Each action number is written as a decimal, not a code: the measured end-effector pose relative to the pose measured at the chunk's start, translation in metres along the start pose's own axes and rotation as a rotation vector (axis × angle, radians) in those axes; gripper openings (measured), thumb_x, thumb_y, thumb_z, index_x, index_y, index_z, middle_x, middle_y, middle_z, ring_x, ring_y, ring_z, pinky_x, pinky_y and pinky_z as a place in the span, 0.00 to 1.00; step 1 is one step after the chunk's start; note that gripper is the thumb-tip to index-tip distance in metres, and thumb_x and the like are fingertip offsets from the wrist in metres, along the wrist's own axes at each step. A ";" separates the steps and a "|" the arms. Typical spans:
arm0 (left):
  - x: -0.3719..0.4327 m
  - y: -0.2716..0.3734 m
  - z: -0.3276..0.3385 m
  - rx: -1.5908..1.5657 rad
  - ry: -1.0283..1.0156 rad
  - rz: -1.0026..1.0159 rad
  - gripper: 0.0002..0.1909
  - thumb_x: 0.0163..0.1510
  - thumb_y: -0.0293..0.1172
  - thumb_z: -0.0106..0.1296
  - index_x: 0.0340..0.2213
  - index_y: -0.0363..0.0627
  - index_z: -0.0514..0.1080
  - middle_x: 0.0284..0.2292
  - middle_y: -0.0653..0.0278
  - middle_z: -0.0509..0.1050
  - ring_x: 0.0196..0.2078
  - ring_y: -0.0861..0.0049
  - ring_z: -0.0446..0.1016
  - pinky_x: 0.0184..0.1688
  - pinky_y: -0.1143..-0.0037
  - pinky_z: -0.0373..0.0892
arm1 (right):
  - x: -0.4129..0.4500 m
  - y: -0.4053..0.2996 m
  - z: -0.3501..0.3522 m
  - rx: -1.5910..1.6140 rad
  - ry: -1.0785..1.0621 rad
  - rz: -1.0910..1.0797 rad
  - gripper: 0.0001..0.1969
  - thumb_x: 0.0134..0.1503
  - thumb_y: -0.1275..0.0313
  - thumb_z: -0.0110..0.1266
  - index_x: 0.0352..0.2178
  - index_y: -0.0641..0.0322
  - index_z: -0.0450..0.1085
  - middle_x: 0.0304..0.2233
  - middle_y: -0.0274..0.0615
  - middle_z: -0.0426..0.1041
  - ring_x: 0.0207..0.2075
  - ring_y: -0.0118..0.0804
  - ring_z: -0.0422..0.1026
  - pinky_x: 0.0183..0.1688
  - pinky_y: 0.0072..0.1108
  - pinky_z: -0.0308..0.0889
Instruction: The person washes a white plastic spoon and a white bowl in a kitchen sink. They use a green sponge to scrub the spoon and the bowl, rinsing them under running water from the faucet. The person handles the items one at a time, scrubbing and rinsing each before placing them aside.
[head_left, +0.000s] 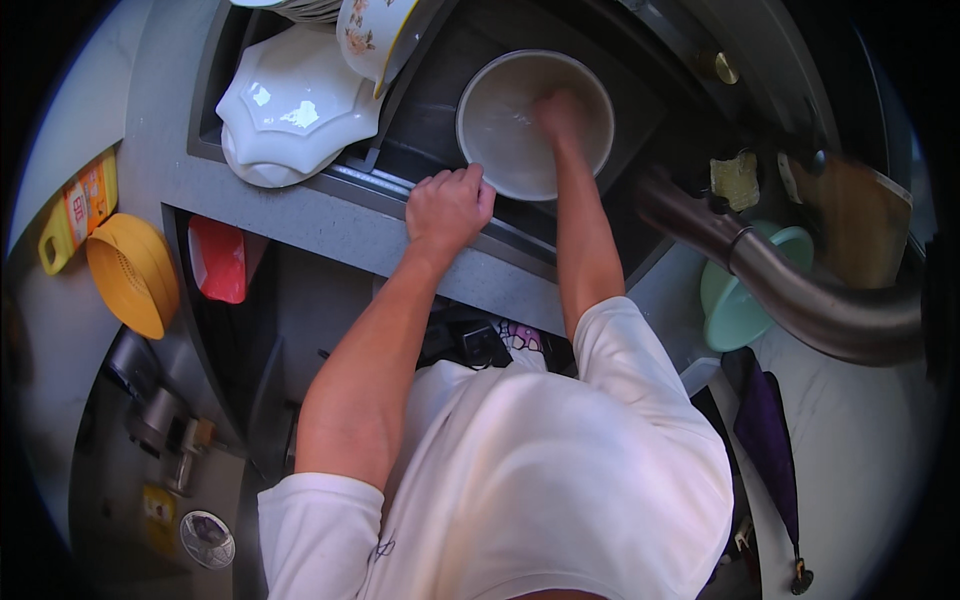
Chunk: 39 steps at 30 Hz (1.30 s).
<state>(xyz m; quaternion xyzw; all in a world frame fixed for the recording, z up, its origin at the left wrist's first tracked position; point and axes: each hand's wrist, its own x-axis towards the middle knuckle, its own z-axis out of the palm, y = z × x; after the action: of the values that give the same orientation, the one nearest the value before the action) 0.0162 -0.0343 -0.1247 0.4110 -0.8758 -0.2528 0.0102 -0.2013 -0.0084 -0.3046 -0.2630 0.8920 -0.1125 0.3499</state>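
A round pale pot (510, 161) stands in the dark sink (420, 124) and holds cloudy liquid. At its near left rim, my left hand (450, 204) is curled closed, with the rim between thumb and forefinger. The same hand lies over the sink's front edge. My right hand (561, 116) is dipped inside the pot, blurred by the liquid, so its fingers cannot be made out.
White scalloped dishes (300, 97) and a flowered bowl (367, 37) sit left of the pot. A metal faucet (795, 281) reaches in from the right, over a mint-green basin (735, 307). A yellow sponge (735, 180) and a cleaver (862, 210) lie beyond it.
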 end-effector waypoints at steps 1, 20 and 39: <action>-0.001 -0.001 0.000 0.004 -0.002 -0.008 0.05 0.50 0.33 0.54 0.24 0.47 0.73 0.23 0.63 0.78 0.28 0.67 0.78 0.34 0.67 0.74 | 0.002 -0.007 -0.013 -0.016 0.019 0.017 0.14 0.54 0.67 0.52 0.35 0.66 0.78 0.38 0.58 0.78 0.41 0.55 0.77 0.46 0.39 0.72; -0.002 -0.001 0.002 0.019 -0.013 -0.012 0.06 0.50 0.34 0.54 0.26 0.47 0.73 0.23 0.63 0.77 0.28 0.66 0.78 0.34 0.67 0.74 | -0.010 -0.045 -0.022 -0.135 0.001 -0.197 0.19 0.56 0.61 0.52 0.44 0.63 0.73 0.39 0.56 0.77 0.42 0.54 0.77 0.46 0.40 0.71; -0.003 -0.005 0.003 0.006 -0.025 -0.008 0.06 0.50 0.35 0.53 0.25 0.48 0.72 0.22 0.64 0.77 0.28 0.67 0.78 0.33 0.67 0.74 | -0.014 -0.051 0.018 -0.027 -0.085 -0.466 0.19 0.53 0.65 0.52 0.42 0.66 0.75 0.40 0.60 0.77 0.44 0.59 0.76 0.49 0.40 0.70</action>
<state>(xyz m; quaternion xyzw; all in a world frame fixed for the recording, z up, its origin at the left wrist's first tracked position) 0.0209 -0.0332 -0.1290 0.4112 -0.8751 -0.2551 -0.0030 -0.1605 -0.0440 -0.2899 -0.4711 0.7931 -0.1669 0.3482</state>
